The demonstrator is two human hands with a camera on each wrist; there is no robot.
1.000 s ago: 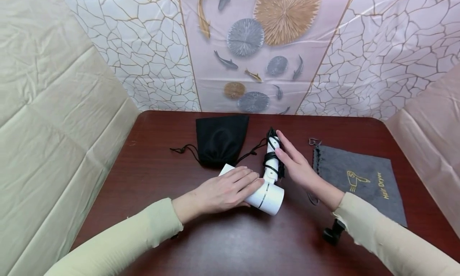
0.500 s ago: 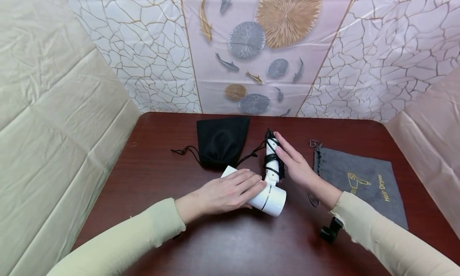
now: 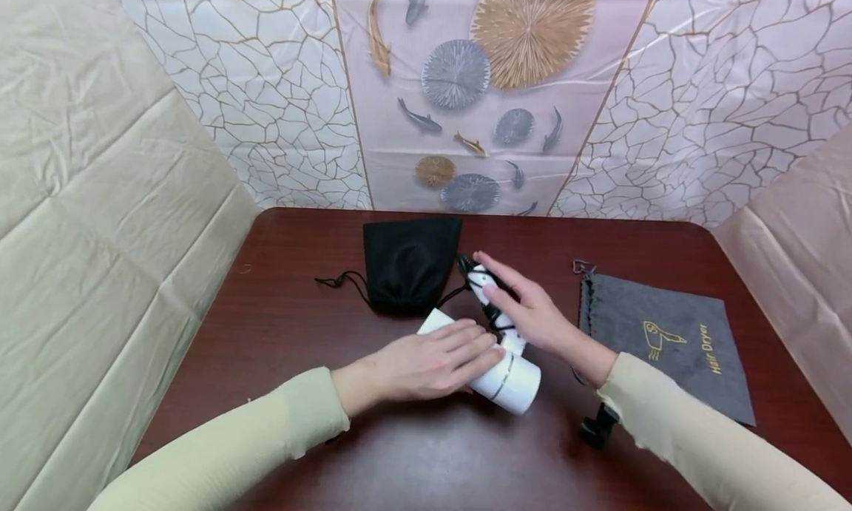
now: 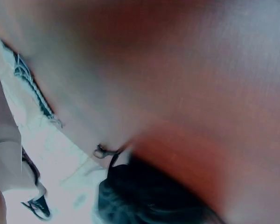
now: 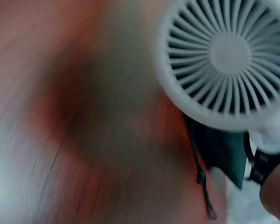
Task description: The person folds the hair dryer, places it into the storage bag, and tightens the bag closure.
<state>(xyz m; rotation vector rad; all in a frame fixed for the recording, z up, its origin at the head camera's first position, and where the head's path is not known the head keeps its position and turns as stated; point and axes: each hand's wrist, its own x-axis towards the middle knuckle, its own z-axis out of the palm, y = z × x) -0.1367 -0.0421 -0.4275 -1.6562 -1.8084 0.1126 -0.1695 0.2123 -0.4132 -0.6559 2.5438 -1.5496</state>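
A white hair dryer (image 3: 509, 385) lies in the middle of the table in the head view, its folding handle (image 3: 481, 280) wrapped in black cord and slanting back and left. My left hand (image 3: 433, 359) grips the barrel from above, covering its middle. Against the right side of the handle rests my right hand (image 3: 532, 311), its fingers extended along it. The round slatted grille (image 5: 228, 53) at the dryer's end fills the upper right of the right wrist view. In the left wrist view, part of the dryer (image 4: 9, 158) shows at the left edge.
Behind the dryer lies a black drawstring pouch (image 3: 409, 263). A grey drawstring bag (image 3: 672, 341) printed "Hair Dryer" is at the right of the table (image 3: 266, 319). Patterned cloth (image 3: 459, 126) hangs beyond the far edge, with plain cloth panels at both sides.
The handle has swung left, toward the barrel, with my right hand moving left against it. The barrel has shifted slightly right and nearer under my left hand.
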